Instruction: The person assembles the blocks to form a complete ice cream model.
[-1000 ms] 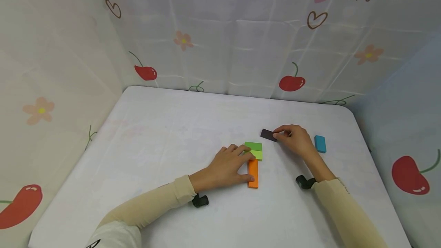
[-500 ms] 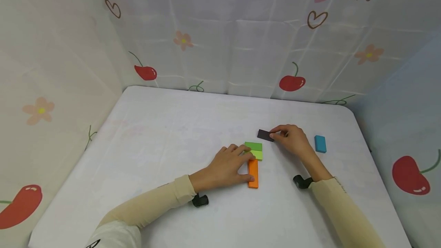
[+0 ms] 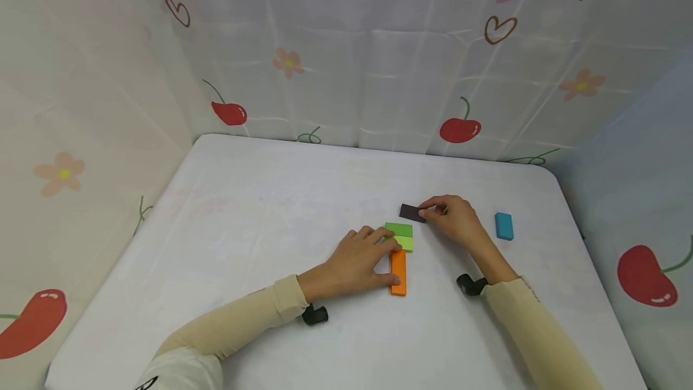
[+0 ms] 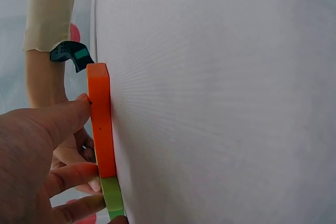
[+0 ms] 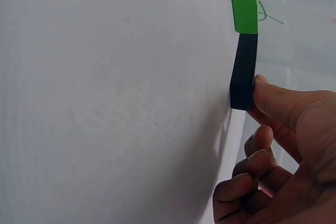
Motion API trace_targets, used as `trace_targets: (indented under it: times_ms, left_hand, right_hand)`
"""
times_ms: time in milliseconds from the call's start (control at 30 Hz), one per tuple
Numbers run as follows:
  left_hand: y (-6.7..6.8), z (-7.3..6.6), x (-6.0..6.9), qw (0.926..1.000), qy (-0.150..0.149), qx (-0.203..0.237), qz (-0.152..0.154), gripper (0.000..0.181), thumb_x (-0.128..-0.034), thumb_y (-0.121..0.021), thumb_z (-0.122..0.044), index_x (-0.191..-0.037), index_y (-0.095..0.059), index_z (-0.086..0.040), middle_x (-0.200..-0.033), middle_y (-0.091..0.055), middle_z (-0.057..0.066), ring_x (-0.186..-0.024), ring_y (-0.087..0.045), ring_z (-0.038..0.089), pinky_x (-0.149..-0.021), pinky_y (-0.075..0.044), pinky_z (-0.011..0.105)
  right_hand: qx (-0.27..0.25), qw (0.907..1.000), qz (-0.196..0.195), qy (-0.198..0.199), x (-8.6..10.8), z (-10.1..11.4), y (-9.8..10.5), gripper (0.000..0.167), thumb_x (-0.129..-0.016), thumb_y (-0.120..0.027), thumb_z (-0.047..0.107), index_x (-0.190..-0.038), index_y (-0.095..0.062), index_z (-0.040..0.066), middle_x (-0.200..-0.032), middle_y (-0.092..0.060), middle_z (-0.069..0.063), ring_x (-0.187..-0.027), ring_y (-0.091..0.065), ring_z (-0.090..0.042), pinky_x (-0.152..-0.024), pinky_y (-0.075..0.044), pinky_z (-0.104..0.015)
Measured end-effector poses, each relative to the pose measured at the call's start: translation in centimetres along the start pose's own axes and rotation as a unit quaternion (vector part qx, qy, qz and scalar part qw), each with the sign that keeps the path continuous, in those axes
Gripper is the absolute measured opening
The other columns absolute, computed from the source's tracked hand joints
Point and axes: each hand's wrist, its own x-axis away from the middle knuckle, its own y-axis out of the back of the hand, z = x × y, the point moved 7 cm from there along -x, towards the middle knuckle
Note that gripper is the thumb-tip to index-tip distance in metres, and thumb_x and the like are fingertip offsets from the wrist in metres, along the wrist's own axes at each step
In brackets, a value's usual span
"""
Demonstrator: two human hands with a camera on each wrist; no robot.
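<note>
My right hand (image 3: 453,218) pinches the right end of a black block (image 3: 411,213) between thumb and fingers. In the right wrist view this black block (image 5: 244,66) lies at the end of the row, past the green block (image 5: 245,15). My left hand (image 3: 354,260) is spread over the other blocks, thumb on the orange block (image 3: 398,278) and fingertips on the lime block (image 3: 405,244) and the green block (image 3: 399,229). The orange block stands lengthwise below the two green ones, touching the lime one. Fingertips hide the left part of the green blocks.
A blue block (image 3: 504,226) lies apart, right of my right hand. The white table (image 3: 260,197) has rounded far corners and meets a printed curtain (image 3: 352,65) at the back and sides. A black wrist camera (image 3: 315,316) hangs under each forearm.
My right hand has slid the black block leftward, toward the far side of the green blocks. The left hand and the other blocks have stayed put.
</note>
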Motion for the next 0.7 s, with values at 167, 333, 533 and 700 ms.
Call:
trace_targets:
  times_ms: [167, 333, 533, 700]
  left_hand:
    - [0.0, 0.0, 0.0, 1.0000, 0.000, -0.001, 0.001, 0.061, -0.0952, -0.071, -0.068, -0.145, -0.061, -0.033, -0.157, -0.052, -0.006, -0.135, -0.053, 0.019, -0.106, -0.048, 0.043]
    - [0.0, 0.0, 0.0, 1.0000, 0.000, -0.003, 0.000, 0.061, -0.0951, -0.071, -0.067, -0.145, -0.061, -0.033, -0.157, -0.052, -0.007, -0.135, -0.053, 0.019, -0.105, -0.048, 0.042]
    - [0.1, 0.0, -0.1, 1.0000, 0.002, -0.002, -0.003, 0.061, -0.0946, -0.072, -0.067, -0.144, -0.062, -0.033, -0.156, -0.053, -0.007, -0.135, -0.054, 0.019, -0.105, -0.049, 0.043]
    - [0.1, 0.0, -0.1, 1.0000, 0.004, -0.001, -0.001, 0.061, -0.0946, -0.072, -0.067, -0.144, -0.062, -0.033, -0.156, -0.053, -0.007, -0.136, -0.053, 0.019, -0.106, -0.048, 0.043]
  right_hand:
    - [-0.001, 0.9999, 0.003, 0.010, -0.1, 0.2, -0.2, 0.023, -0.102, -0.075, 0.029, -0.120, -0.082, 0.016, -0.087, -0.060, -0.009, -0.089, -0.053, -0.026, -0.072, -0.039, -0.035]
    - [-0.008, 0.9999, 0.008, 0.012, -0.3, 0.5, -0.4, 0.022, -0.102, -0.076, 0.028, -0.120, -0.082, 0.016, -0.087, -0.061, -0.009, -0.088, -0.053, -0.026, -0.072, -0.040, -0.034]
    - [-0.014, 0.9996, 0.014, 0.021, -0.5, 0.8, -0.9, 0.022, -0.101, -0.077, 0.026, -0.120, -0.082, 0.016, -0.086, -0.063, -0.008, -0.087, -0.053, -0.024, -0.071, -0.040, -0.034]
    - [-0.014, 0.9993, 0.018, 0.031, -0.4, 1.2, -1.1, 0.022, -0.101, -0.077, 0.027, -0.120, -0.082, 0.016, -0.087, -0.064, -0.008, -0.086, -0.053, -0.023, -0.071, -0.040, -0.033]
